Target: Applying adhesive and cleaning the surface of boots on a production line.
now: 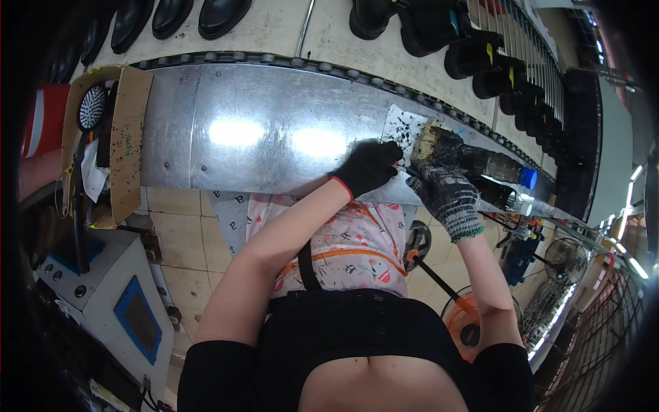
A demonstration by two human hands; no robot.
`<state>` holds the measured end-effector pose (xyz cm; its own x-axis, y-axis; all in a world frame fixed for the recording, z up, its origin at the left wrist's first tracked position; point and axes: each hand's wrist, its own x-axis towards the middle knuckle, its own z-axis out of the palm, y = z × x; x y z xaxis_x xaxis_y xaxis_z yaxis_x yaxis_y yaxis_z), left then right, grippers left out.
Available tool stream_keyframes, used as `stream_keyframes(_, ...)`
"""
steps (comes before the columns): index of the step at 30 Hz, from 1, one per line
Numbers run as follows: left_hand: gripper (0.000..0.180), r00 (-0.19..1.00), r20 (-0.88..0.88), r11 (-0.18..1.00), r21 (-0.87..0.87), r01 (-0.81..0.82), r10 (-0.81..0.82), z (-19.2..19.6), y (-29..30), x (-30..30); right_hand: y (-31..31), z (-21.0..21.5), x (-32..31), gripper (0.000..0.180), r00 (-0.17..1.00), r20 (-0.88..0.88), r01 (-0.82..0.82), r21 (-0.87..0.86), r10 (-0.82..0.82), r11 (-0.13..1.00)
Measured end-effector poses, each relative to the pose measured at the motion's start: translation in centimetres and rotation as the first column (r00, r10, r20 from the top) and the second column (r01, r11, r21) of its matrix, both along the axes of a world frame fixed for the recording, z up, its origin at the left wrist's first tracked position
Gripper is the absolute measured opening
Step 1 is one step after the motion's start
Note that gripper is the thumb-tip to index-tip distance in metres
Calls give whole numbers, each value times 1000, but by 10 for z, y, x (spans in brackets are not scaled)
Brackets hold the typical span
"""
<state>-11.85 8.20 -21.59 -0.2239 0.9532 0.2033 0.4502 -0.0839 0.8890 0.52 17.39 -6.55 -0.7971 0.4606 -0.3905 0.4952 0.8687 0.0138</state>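
Observation:
My left hand (pixel 368 167), in a black glove with a red cuff, is closed over the near edge of the metal worktop (pixel 254 158). My right hand (pixel 449 196), in a grey and white knitted glove, is closed close beside it. A small dark thing shows between the fingertips of both hands; its kind is too small to tell. Just beyond them lies a white sheet (pixel 398 123) strewn with black scraps. A worn yellowish block (pixel 427 143) with dark stains touches the far side of my right hand. To its right lies a clear bottle (pixel 494 163) with a blue cap.
A cardboard box (pixel 130 147) holding a round black brush (pixel 92 108) stands at the left end. Black shoes (pixel 225 15) sit beyond the chain-edged rail (pixel 274 58), with more black footwear (pixel 473 58) at far right. A grey machine (pixel 103 302) stands lower left, an orange fan (pixel 467 319) lower right.

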Motion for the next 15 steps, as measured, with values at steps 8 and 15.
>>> stream_keyframes(8, 30, 997, 8, 995, -72, 71, -71, -1, -1, 0, 1, 5, -6, 35, 996, 90, 10, -18, -8, 1000)
stream_keyframes(15, 29, 996, -10, 993, -83, 82, -83, 0, -1, 1, -1, 8, -17, 31, 993, 120, -17, -7, 17, 1000)
